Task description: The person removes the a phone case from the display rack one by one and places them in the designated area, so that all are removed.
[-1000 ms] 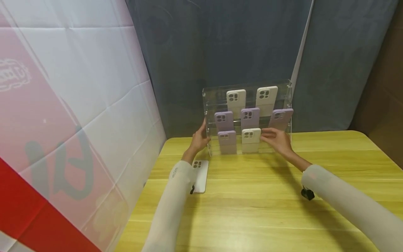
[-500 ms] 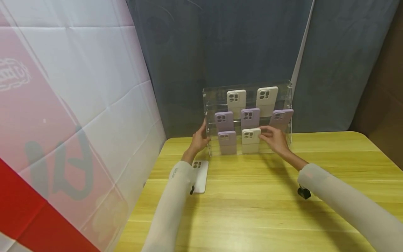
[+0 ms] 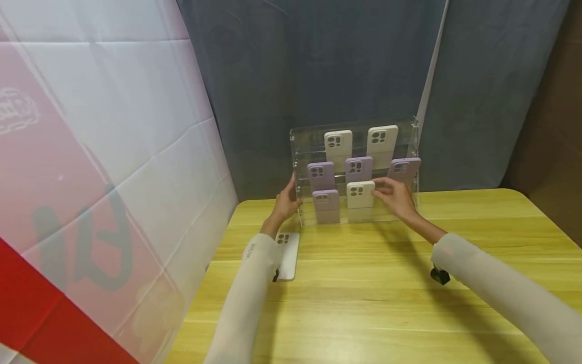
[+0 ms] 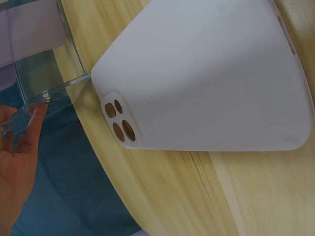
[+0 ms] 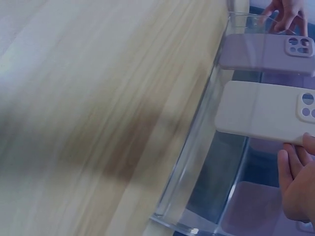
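My right hand (image 3: 394,197) pinches the right edge of a white phone case (image 3: 360,195) near its top, thumb in front and fingers behind. That case stands in the bottom tier of a clear acrylic display rack (image 3: 297,212), its lower part behind the front lip. At the rack's left side panel my left hand (image 3: 286,205) grips the clear edge, the thumb against it in the left wrist view. Beside the pinched case, to its left, a light purple phone case (image 3: 326,206) leans in the same tier.
Purple phone cases (image 3: 321,175) fill spots in the middle tier, and two white ones, including this right-hand case (image 3: 382,144), stand in the top tier. Another white phone case (image 3: 288,256) lies flat on the wooden table (image 3: 354,303) by the left sleeve. Behind hangs a grey curtain (image 3: 318,65).
My right hand has moved left to the white case's edge and taken hold of it. The case now sits slightly higher in its tier. The left hand stays on the rack.
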The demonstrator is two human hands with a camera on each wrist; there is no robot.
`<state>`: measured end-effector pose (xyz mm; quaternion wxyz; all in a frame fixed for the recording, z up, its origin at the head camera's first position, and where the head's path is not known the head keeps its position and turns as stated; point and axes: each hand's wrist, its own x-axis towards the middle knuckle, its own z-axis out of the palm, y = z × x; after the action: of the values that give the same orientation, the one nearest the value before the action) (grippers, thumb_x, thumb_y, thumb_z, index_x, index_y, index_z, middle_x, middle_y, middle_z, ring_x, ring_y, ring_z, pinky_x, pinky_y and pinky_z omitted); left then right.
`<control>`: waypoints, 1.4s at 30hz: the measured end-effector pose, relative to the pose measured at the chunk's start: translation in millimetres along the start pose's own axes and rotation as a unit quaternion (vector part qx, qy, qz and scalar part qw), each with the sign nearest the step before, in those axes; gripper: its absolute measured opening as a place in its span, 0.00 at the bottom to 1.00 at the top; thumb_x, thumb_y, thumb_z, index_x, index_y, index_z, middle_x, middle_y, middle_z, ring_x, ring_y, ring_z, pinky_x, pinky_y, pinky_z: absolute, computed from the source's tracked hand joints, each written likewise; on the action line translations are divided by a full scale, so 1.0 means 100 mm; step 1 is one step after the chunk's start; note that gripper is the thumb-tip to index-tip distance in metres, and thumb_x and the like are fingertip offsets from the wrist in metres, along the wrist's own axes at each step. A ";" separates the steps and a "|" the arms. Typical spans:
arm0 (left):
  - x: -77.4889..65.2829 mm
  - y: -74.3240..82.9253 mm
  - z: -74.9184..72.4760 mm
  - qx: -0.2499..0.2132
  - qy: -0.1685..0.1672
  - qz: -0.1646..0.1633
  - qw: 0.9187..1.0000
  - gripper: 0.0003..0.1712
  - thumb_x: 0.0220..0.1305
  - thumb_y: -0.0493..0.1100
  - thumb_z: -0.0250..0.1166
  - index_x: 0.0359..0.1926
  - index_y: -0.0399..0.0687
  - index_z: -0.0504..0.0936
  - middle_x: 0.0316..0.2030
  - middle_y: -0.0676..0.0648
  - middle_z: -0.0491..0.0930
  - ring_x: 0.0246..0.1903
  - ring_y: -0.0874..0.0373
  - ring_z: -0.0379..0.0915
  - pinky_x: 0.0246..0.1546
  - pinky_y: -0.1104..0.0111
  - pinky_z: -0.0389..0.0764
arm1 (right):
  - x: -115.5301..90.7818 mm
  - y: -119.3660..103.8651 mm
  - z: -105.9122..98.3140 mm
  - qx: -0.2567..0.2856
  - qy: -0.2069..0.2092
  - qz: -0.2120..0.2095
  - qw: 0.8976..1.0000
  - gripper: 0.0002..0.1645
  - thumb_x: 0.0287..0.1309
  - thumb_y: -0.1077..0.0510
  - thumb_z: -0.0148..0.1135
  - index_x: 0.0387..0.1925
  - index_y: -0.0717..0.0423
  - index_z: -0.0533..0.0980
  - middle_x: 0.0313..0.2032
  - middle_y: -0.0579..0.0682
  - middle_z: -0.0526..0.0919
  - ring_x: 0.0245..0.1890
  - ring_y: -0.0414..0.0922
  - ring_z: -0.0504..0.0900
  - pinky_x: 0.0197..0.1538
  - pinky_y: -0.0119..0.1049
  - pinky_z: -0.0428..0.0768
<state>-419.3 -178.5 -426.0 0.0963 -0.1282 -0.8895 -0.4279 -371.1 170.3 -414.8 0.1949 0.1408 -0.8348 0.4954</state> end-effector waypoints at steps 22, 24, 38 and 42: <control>-0.01 -0.01 0.01 0.010 0.009 0.010 1.000 0.61 0.60 0.25 0.65 0.84 0.69 0.46 0.74 0.38 0.66 0.35 0.42 0.83 0.27 0.68 0.86 | 0.08 -0.30 -0.12 -0.022 0.008 -0.025 0.999 0.21 0.65 0.60 0.71 0.58 0.59 0.82 0.48 0.62 0.88 0.47 0.59 0.89 0.36 0.17 0.81; 0.00 -0.01 0.01 0.018 0.015 0.018 1.000 0.61 0.60 0.26 0.65 0.84 0.68 0.46 0.74 0.38 0.66 0.45 0.39 0.82 0.39 0.61 0.89 | 0.09 -0.34 -0.13 -0.024 0.009 -0.029 0.999 0.21 0.65 0.59 0.71 0.58 0.59 0.82 0.48 0.62 0.88 0.47 0.58 0.89 0.36 0.18 0.81; 0.02 -0.03 0.00 0.011 -0.003 -0.008 1.000 0.61 0.62 0.27 0.66 0.84 0.71 0.44 0.76 0.42 0.63 0.50 0.37 0.82 0.31 0.65 0.87 | 0.08 -0.43 -0.07 0.007 -0.018 -0.029 0.999 0.25 0.66 0.61 0.70 0.63 0.59 0.80 0.50 0.64 0.87 0.48 0.61 0.89 0.45 0.34 0.90; 0.02 -0.01 0.00 0.007 -0.002 -0.006 1.000 0.61 0.62 0.26 0.66 0.83 0.71 0.44 0.76 0.42 0.63 0.43 0.40 0.83 0.26 0.71 0.83 | 0.06 -0.43 -0.02 0.013 -0.028 -0.025 0.999 0.25 0.66 0.62 0.70 0.64 0.58 0.79 0.50 0.65 0.87 0.48 0.61 0.89 0.46 0.39 0.90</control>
<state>-421.0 -178.7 -426.1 0.0929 -0.1228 -0.8934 -0.4221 -358.1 151.7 -377.7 0.1815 0.1778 -0.8297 0.4971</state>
